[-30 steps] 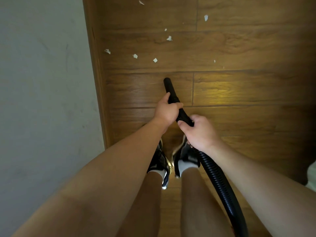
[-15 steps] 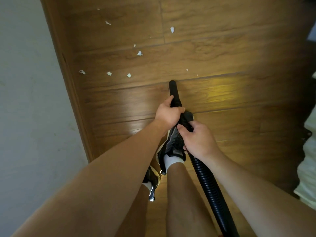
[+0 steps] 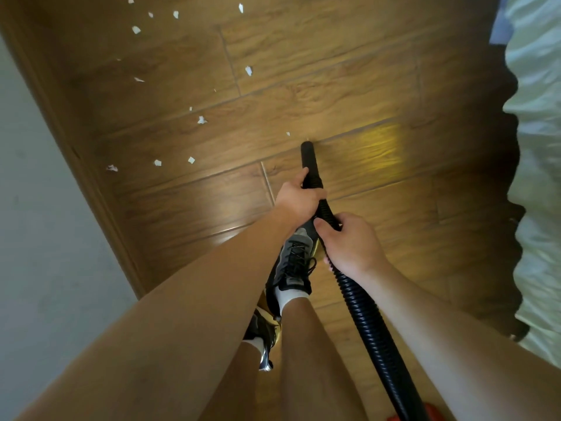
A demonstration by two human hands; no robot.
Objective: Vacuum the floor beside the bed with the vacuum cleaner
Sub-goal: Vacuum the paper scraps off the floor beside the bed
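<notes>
Your vacuum hose [image 3: 361,314] is black and ribbed, ending in a smooth nozzle [image 3: 309,162]. Its long axis runs from lower right up to centre, tip pointing away from you at the wooden floor [image 3: 182,202], between bed [image 3: 537,147] and paper scraps [image 3: 191,160]. Your left hand [image 3: 299,199] wraps the nozzle's base; your right hand [image 3: 352,244] clasps the ribs behind.

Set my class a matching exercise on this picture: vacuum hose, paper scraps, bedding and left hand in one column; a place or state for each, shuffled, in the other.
1 vacuum hose
2 paper scraps
3 bedding
4 left hand

A along the right edge of the view
B grips the hose near its tip
C scattered on the wooden floor
D black and ribbed

Pairs: 1-D, 2-C, 3-A, 4-B
</notes>
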